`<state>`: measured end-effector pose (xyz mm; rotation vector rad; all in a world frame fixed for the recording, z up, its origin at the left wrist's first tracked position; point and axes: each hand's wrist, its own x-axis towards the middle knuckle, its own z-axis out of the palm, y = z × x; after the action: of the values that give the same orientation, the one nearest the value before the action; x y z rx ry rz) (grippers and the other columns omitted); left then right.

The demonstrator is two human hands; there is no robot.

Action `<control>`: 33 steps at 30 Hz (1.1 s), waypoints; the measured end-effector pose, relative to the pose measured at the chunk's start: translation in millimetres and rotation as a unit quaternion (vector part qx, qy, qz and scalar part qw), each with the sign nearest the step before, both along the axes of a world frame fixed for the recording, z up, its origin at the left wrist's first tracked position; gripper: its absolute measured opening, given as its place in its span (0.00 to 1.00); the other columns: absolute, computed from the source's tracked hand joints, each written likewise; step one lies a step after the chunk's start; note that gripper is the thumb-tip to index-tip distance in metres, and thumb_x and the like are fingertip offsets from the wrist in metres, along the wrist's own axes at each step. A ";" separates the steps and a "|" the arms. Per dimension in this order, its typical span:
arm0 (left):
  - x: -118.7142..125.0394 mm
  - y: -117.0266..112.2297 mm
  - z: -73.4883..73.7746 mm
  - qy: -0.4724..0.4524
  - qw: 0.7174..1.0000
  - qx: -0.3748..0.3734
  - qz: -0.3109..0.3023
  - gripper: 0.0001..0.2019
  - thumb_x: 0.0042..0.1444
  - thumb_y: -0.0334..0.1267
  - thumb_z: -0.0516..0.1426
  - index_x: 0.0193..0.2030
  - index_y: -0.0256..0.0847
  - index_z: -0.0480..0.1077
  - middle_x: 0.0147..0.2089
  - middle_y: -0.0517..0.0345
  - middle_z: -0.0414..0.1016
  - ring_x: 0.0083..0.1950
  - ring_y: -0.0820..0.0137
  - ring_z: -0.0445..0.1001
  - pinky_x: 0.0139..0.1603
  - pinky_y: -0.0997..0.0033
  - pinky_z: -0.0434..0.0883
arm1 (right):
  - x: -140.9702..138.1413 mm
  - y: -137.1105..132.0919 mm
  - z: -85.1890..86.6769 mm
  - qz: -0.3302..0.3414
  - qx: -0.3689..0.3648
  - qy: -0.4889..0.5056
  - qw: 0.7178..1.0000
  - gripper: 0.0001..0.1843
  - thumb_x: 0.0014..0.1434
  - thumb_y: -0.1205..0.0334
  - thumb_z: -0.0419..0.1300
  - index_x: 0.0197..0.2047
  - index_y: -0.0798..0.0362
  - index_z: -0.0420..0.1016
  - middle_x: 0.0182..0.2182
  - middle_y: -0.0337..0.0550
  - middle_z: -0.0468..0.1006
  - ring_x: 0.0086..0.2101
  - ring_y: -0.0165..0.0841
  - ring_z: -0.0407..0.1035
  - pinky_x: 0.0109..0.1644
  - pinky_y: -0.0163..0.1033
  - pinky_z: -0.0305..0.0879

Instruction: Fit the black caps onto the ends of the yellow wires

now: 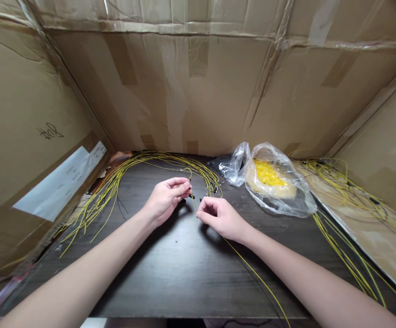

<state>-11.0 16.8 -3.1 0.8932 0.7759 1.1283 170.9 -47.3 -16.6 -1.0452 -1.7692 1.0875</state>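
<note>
My left hand [170,198] pinches a thin yellow wire [259,277] near the middle of the dark table, with a short curl of it rising above the fingertips. A little to the right, my right hand [220,216] is closed on the same wire, thumb against forefinger. The stretch between both hands is fairly straight, and the rest trails from under my right hand down past the table's front edge. Small dark pieces lie just behind my fingers; their kind is too small to make out.
A bundle of yellow wires [116,175] arcs over the table's left and back. An opened clear bag of small yellow parts [269,173] stands right of centre, beside a bag of black parts [222,166]. More wires [358,191] lie at right. Cardboard walls [170,91] enclose the table [170,273].
</note>
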 end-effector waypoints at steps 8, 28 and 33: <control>-3.9 4.4 -1.7 -0.016 1.000 0.010 0.003 0.17 0.40 0.30 0.73 0.37 0.31 0.76 0.32 0.51 0.80 0.33 0.72 0.78 0.39 0.75 0.75 | 0.6 -3.1 3.0 0.024 0.015 -0.036 0.999 0.06 0.56 0.70 0.59 0.27 0.55 0.68 0.22 0.33 0.69 0.24 0.24 0.61 0.28 0.31 0.56; -0.7 -3.3 -5.2 0.020 0.993 0.033 -0.116 0.14 0.42 0.30 0.72 0.37 0.33 0.78 0.31 0.53 0.79 0.33 0.73 0.76 0.35 0.75 0.71 | 4.2 6.0 1.5 0.025 -0.121 0.163 0.979 0.06 0.54 0.62 0.62 0.33 0.56 0.76 0.24 0.39 0.76 0.23 0.26 0.65 0.25 0.31 0.58; -0.4 -4.1 -4.2 0.021 0.993 0.030 -0.115 0.14 0.42 0.30 0.72 0.37 0.33 0.78 0.31 0.53 0.79 0.33 0.72 0.76 0.36 0.73 0.72 | 7.2 6.5 -0.2 0.080 -0.189 0.200 0.958 0.11 0.54 0.61 0.65 0.39 0.58 0.79 0.27 0.43 0.79 0.23 0.25 0.66 0.23 0.29 0.57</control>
<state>-11.4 12.7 -7.3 1.0321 0.6564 0.9364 178.1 -40.8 -16.7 -0.8269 -1.3652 1.6573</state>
